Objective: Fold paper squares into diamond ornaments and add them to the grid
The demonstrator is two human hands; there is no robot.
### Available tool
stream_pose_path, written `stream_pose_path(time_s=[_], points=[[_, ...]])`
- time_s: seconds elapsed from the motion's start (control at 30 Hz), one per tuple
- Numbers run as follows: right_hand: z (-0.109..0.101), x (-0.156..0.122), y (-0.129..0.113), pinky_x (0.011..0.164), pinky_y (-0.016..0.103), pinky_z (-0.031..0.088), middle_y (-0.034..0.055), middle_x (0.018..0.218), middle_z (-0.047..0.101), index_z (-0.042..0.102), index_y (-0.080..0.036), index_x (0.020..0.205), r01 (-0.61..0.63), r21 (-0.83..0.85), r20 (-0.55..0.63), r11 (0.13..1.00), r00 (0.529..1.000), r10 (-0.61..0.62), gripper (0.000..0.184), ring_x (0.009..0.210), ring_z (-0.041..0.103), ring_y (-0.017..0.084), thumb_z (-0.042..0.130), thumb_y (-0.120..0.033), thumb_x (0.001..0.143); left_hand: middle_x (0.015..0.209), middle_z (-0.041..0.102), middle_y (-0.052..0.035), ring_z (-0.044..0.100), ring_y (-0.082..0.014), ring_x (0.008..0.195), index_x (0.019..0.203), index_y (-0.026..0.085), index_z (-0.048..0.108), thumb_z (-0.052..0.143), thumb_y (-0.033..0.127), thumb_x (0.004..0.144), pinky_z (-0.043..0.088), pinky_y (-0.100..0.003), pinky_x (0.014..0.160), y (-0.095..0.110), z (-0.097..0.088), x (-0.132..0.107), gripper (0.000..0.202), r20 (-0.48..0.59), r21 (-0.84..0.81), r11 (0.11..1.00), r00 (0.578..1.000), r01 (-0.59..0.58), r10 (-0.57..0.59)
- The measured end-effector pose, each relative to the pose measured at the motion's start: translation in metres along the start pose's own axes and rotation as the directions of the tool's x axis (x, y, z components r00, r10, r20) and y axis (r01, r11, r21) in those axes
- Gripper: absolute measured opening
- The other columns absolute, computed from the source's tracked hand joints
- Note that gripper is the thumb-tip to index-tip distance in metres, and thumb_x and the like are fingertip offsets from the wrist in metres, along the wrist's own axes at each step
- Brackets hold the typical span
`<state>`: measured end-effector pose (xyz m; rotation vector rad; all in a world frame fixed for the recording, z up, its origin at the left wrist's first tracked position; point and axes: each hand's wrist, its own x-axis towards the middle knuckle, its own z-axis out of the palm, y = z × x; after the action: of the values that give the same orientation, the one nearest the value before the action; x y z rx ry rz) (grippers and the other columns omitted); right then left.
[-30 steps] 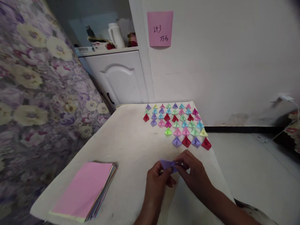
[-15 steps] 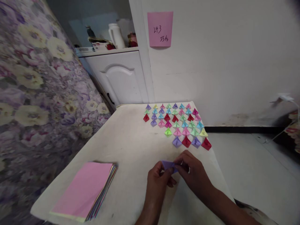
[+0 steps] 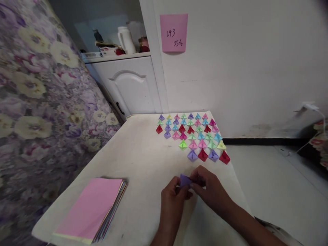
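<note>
My left hand (image 3: 172, 198) and my right hand (image 3: 208, 189) meet over the near part of a cream table (image 3: 143, 160). Both pinch a small folded purple paper piece (image 3: 185, 180) between fingertips, the left from below left, the right from the right. Just beyond the hands, rows of several small folded paper shapes (image 3: 194, 135) in red, purple, green, pink, blue and yellow lie along the table's far right side. The closest of them, a purple one (image 3: 192, 155), sits a short way past my fingers.
A stack of coloured paper sheets (image 3: 93, 208), pink on top, lies at the table's near left corner. A floral-covered surface (image 3: 38, 112) rises on the left. Behind stand a white cabinet (image 3: 130, 85), and a wall with a pink note (image 3: 173, 32). Grey floor (image 3: 276, 184) lies right.
The purple piece looks more compact now, pressed closer between both hands. The hands stay in nearly the same place; the view has shifted slightly.
</note>
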<state>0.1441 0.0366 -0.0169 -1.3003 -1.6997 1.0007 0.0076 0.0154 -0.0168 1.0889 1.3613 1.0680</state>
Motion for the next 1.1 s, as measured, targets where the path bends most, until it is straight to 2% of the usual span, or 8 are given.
stream_pose_path(time_s=[0.2, 0.4, 0.5, 0.6, 0.7, 0.8, 0.93, 1.1], points=[[-0.001, -0.002, -0.003, 0.063, 0.024, 0.045, -0.0001, 0.081, 0.05, 0.058, -0.019, 0.073, 0.11, 0.025, 0.02, 0.994, 0.994, -0.111, 0.012, 0.07, 0.054, 0.012, 0.053, -0.008, 0.075, 0.06, 0.055, 0.0042, 0.052, -0.0113, 0.06, 0.069, 0.017, 0.056, 0.06, 0.022, 0.073, 0.039, -0.019, 0.057, 0.0, 0.001, 0.0, 0.007, -0.02, -0.003, 0.999, 0.999, -0.047, 0.047], [-0.007, 0.0, -0.004, 0.066, 0.026, 0.044, 0.0011, 0.08, 0.056, 0.058, -0.02, 0.08, 0.226, -0.038, 0.064, 0.973, 0.973, -0.223, 0.018, 0.071, 0.054, 0.014, 0.047, -0.006, 0.079, 0.069, 0.06, 0.0021, 0.054, -0.0133, 0.066, 0.081, 0.018, 0.059, 0.057, 0.024, 0.077, 0.04, -0.019, 0.06, 0.002, -0.003, 0.0, 0.008, 0.04, 0.016, 0.997, 0.996, -0.081, 0.08], [-0.01, 0.001, -0.005, 0.068, 0.028, 0.045, 0.0024, 0.083, 0.057, 0.059, -0.02, 0.082, 0.252, -0.041, 0.068, 0.967, 0.966, -0.249, 0.018, 0.074, 0.055, 0.015, 0.047, -0.007, 0.08, 0.08, 0.065, -0.0013, 0.058, -0.0166, 0.076, 0.092, 0.019, 0.062, 0.056, 0.024, 0.079, 0.043, -0.022, 0.068, 0.008, -0.006, -0.003, 0.015, 0.073, 0.087, 0.987, 0.988, -0.138, 0.132], [-0.013, 0.002, -0.007, 0.068, 0.028, 0.045, 0.0022, 0.082, 0.057, 0.058, -0.02, 0.081, 0.249, -0.013, 0.06, 0.968, 0.967, -0.248, 0.018, 0.075, 0.055, 0.015, 0.046, -0.006, 0.079, 0.096, 0.067, -0.0041, 0.059, -0.0191, 0.088, 0.103, 0.021, 0.062, 0.051, 0.025, 0.083, 0.043, -0.024, 0.078, 0.018, -0.008, -0.007, 0.023, 0.116, 0.205, 0.946, 0.966, -0.25, 0.23], [-0.017, 0.002, -0.01, 0.067, 0.027, 0.045, 0.0013, 0.08, 0.055, 0.056, -0.019, 0.078, 0.23, 0.026, 0.07, 0.973, 0.97, -0.231, 0.017, 0.073, 0.054, 0.014, 0.046, -0.005, 0.078, 0.101, 0.066, -0.0046, 0.059, -0.019, 0.092, 0.11, 0.022, 0.06, 0.042, 0.028, 0.088, 0.042, -0.024, 0.081, 0.024, -0.009, -0.011, 0.029, 0.159, 0.204, 0.931, 0.949, -0.302, 0.273], [-0.02, 0.002, -0.013, 0.066, 0.026, 0.044, 0.0006, 0.078, 0.055, 0.055, -0.019, 0.077, 0.214, 0.06, 0.101, 0.975, 0.97, -0.22, 0.016, 0.072, 0.054, 0.014, 0.047, -0.005, 0.078, 0.095, 0.067, -0.0048, 0.059, -0.0186, 0.087, 0.108, 0.021, 0.063, 0.038, 0.028, 0.09, 0.043, -0.025, 0.078, 0.026, -0.01, -0.011, 0.031, 0.155, 0.179, 0.937, 0.949, -0.301, 0.275], [-0.022, 0.001, -0.014, 0.066, 0.026, 0.044, 0.0, 0.077, 0.056, 0.055, -0.018, 0.079, 0.177, 0.111, 0.133, 0.978, 0.973, -0.191, 0.014, 0.072, 0.054, 0.014, 0.047, -0.007, 0.078, 0.083, 0.067, -0.0042, 0.059, -0.0183, 0.077, 0.1, 0.019, 0.067, 0.043, 0.028, 0.088, 0.044, -0.024, 0.071, 0.025, -0.013, -0.01, 0.028, 0.123, 0.204, 0.935, 0.955, -0.289, 0.269], [-0.021, 0.002, -0.013, 0.065, 0.026, 0.044, -0.0002, 0.075, 0.058, 0.054, -0.018, 0.078, 0.118, 0.137, 0.152, 0.984, 0.979, -0.139, 0.01, 0.072, 0.056, 0.014, 0.048, -0.01, 0.079, 0.095, 0.068, -0.0043, 0.062, -0.0191, 0.082, 0.106, 0.023, 0.063, 0.049, 0.027, 0.084, 0.045, -0.024, 0.073, 0.026, -0.012, -0.013, 0.026, 0.093, 0.245, 0.927, 0.959, -0.284, 0.269]])
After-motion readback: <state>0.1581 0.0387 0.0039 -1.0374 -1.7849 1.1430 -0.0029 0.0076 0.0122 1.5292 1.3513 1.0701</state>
